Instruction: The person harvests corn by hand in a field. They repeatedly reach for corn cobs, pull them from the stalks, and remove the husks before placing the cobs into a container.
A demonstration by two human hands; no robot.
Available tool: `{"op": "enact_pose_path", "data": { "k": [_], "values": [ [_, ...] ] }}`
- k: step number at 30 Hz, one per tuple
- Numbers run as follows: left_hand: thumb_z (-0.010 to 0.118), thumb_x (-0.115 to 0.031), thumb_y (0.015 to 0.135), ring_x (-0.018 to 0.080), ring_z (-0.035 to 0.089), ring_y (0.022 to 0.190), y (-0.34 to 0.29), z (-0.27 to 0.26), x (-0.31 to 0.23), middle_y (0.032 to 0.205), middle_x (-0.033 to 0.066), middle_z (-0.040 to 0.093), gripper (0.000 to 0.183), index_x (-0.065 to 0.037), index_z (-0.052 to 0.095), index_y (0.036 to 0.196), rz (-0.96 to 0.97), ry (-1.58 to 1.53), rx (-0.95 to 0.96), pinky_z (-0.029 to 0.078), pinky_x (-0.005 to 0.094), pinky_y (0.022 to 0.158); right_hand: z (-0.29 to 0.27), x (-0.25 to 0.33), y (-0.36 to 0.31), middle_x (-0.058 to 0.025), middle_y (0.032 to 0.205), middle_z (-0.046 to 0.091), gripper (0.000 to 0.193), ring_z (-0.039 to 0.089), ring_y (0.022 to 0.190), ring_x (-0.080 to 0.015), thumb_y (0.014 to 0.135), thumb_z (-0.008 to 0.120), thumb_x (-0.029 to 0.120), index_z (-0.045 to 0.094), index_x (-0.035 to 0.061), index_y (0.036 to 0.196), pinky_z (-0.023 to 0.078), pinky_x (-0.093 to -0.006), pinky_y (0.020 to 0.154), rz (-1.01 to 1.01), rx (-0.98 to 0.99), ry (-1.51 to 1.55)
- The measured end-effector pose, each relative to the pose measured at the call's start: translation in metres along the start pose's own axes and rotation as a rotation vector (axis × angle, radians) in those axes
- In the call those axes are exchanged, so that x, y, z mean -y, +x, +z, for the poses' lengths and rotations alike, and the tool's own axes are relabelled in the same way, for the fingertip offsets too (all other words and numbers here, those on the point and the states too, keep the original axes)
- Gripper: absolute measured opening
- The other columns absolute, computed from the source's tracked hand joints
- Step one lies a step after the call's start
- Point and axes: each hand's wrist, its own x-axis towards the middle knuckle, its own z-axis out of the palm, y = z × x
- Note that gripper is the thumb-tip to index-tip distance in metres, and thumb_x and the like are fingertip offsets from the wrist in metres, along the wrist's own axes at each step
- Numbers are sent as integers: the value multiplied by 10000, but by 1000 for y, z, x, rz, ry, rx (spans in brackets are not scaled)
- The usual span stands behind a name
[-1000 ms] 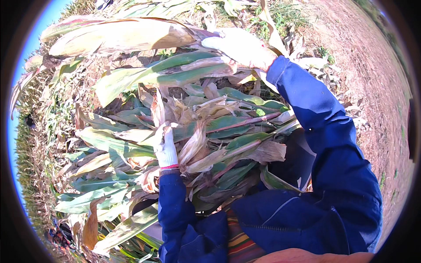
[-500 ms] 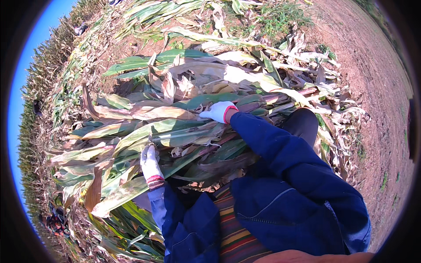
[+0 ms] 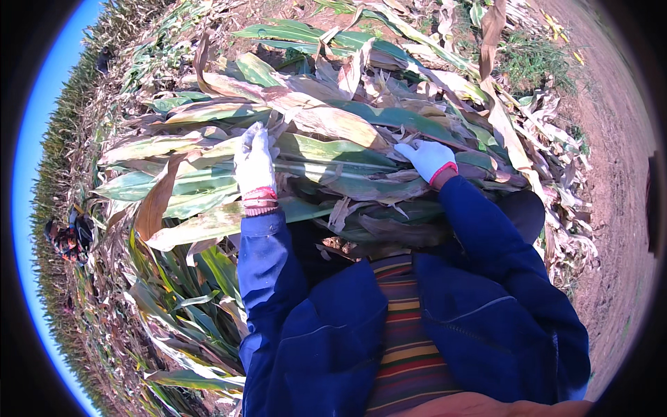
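A bundle of cut corn stalks (image 3: pixel 333 167) with long green and dried tan leaves lies crosswise in front of me. My left hand (image 3: pixel 255 163), in a white glove with a red cuff, is closed on leaves and stalks at the bundle's left part; its fingertips are partly lost among them. Further right, my right hand (image 3: pixel 429 160), gloved the same way, has its thumb and fingers closed on the stalks beside the end of a broad dried leaf (image 3: pixel 340 124). The stalks under both hands are mostly hidden by leaves.
A second heap of green corn leaves (image 3: pixel 201 306) lies to my lower left. Standing corn (image 3: pixel 59 181) lines the far left, with a person (image 3: pixel 69 235) low among the stalks. Bare brown soil (image 3: pixel 622 208) stretches along the right. Grass (image 3: pixel 531 62) grows at the upper right.
My left hand has moved up onto the bundle, and my right hand has shifted right and slightly up. The view has turned, and a long dried leaf now stands up at the upper right.
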Motion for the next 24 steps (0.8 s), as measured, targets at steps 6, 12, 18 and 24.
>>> {"op": "enact_pose_path", "data": {
  "k": [6,12,18,24],
  "values": [
    [680,-298,980,237,703,1003,89,1,34,1098,150,733,397,2,676,1240,33,248,64,570,356,842,9,17,-23,-157,879,757,649,733,838,-351,934,512,724,761,131,1019,564,-470,762,133,-133,139],
    [627,-408,968,261,716,958,97,15,27,999,162,764,429,-13,758,1071,119,479,7,521,367,884,11,14,-17,-169,857,746,658,724,839,-363,935,507,722,762,118,997,559,-477,759,152,-165,183],
    [594,-341,951,215,639,697,66,32,8,712,99,677,347,-39,723,837,345,529,-112,494,379,708,6,16,-15,-183,918,744,601,711,887,-382,959,517,664,750,114,1029,547,-488,796,176,-127,160],
    [610,-252,944,216,673,748,69,28,24,719,104,662,274,-6,663,834,16,-64,53,540,355,715,9,14,-10,-181,921,747,635,717,894,-366,945,513,690,751,105,1010,546,-476,799,166,-128,157]
  ]
}}
